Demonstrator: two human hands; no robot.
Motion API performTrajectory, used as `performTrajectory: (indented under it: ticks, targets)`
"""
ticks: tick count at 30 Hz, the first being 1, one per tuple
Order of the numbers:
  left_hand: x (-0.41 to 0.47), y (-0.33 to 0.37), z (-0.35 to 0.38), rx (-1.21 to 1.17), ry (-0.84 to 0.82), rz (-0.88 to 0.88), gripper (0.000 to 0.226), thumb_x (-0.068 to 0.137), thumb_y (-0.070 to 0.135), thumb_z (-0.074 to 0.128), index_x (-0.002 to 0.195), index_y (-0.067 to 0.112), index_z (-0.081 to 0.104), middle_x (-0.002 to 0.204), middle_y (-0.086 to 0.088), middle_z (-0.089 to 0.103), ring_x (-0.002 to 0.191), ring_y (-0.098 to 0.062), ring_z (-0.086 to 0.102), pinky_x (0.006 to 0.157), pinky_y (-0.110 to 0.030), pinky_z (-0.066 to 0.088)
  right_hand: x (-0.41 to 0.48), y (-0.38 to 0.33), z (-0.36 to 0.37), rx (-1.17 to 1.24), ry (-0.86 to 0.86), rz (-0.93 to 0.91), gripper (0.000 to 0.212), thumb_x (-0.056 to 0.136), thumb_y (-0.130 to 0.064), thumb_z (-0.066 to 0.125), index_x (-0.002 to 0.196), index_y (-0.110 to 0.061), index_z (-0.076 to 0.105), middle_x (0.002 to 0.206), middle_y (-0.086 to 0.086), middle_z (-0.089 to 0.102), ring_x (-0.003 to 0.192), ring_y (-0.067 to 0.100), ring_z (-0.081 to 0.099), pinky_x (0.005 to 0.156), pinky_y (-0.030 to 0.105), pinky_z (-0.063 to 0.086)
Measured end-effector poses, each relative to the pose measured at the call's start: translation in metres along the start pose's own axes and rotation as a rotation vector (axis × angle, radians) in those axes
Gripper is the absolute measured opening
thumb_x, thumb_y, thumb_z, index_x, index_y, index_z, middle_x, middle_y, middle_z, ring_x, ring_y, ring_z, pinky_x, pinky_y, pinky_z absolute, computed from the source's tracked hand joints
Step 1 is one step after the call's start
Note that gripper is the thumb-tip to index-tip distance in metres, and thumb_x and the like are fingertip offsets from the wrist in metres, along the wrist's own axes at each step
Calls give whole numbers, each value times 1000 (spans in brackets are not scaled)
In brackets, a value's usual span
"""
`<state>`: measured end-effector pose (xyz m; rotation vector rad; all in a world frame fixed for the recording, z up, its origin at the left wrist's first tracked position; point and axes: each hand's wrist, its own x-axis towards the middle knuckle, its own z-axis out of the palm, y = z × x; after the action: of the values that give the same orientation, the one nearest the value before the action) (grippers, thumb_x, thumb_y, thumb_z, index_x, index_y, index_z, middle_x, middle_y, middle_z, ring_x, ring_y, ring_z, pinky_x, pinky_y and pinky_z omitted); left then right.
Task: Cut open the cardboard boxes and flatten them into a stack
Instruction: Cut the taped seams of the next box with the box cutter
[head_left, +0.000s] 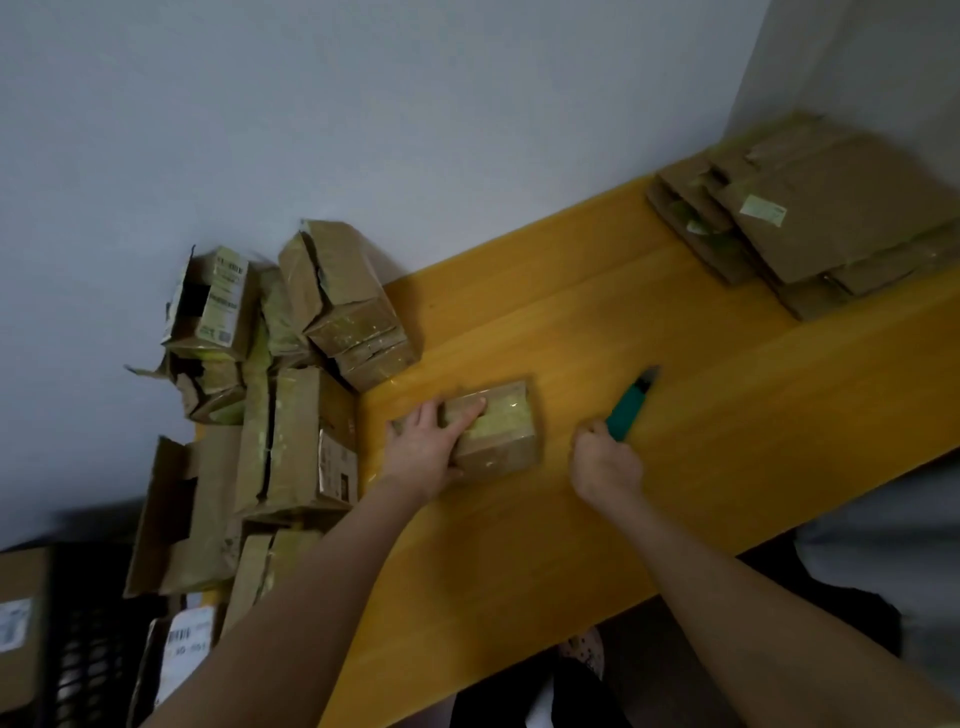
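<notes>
Cardboard slick with tape, the small box (496, 434) sits on the table (717, 415) under my left hand (423, 449), which clamps it, while my right hand (605, 465) grips the green knife (629, 405); should the box skid, I judge the blade could jump toward that holding hand.

A yellow wooden table (519, 545) carries a small taped box (501, 441) near its middle, with a green cutter (626, 410) just to the right of it. Torn-open boxes (337, 291) crowd the left end. A stack of flattened cardboard (831, 218) lies at the far right corner.
</notes>
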<state>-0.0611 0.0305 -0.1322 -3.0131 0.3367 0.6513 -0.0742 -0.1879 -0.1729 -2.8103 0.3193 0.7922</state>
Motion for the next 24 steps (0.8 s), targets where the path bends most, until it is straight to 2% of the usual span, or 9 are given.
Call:
performTrajectory:
  ticks: [2,4,7,10,13,15,18,21,24]
  targets:
    - [-6,-5,4,58,41,-25,96,87,39,66,147,52,-8,156,-9,9,145,-32,12,113,-65,10,-5,1,1,-69,-9,-84,51,88,7,41,134,-14,39,135,6,42,106,26,56,76,34,49]
    - [-10,-9,7,112,21,-45,99,88,40,64,146,50,-15,157,-11,4,146,-33,7,112,-67,2,-8,3,1,-109,-13,-128,54,86,8,44,133,-18,36,133,9,39,92,26,57,66,33,48]
    - [-9,-8,9,7,-18,-21,98,83,47,65,151,43,-5,158,-14,2,146,-34,5,116,-57,2,-5,3,-2,-100,42,-100,48,90,1,49,130,-18,32,133,12,30,77,25,52,60,34,42]
    - [0,-4,9,-140,66,17,86,80,53,63,150,33,17,155,-11,18,143,-32,17,119,-50,11,6,-3,-2,-3,129,-16,44,96,-18,51,135,-17,29,136,11,30,98,25,52,66,34,45]
    - [9,-4,9,-139,89,35,87,78,54,68,148,34,21,148,-7,31,137,-31,28,115,-51,21,18,-7,4,71,57,69,78,92,-36,58,150,-16,10,147,14,22,124,29,39,86,37,45]
    - [10,-6,11,-131,89,24,96,75,55,72,150,32,18,145,-5,33,134,-30,31,114,-50,23,20,-9,9,45,47,73,79,93,-30,58,151,-15,7,148,15,23,124,31,39,89,39,45]
    - [8,-5,15,-125,100,0,103,71,53,76,152,25,18,146,-3,33,133,-28,30,114,-48,21,19,-19,16,73,63,41,61,96,-19,50,147,-16,17,139,14,37,116,34,51,82,39,45]
    - [5,-2,14,-131,81,-8,101,70,50,78,150,23,22,146,-4,33,133,-29,31,113,-49,20,12,-33,13,499,20,128,42,99,-19,42,139,-14,32,122,13,54,106,35,58,77,38,44]
    - [3,-3,7,-122,49,-9,104,70,49,79,151,21,21,145,-6,34,133,-30,32,113,-50,23,-1,-40,5,1013,-27,212,34,102,-22,40,134,-11,38,88,8,56,71,24,58,66,38,49]
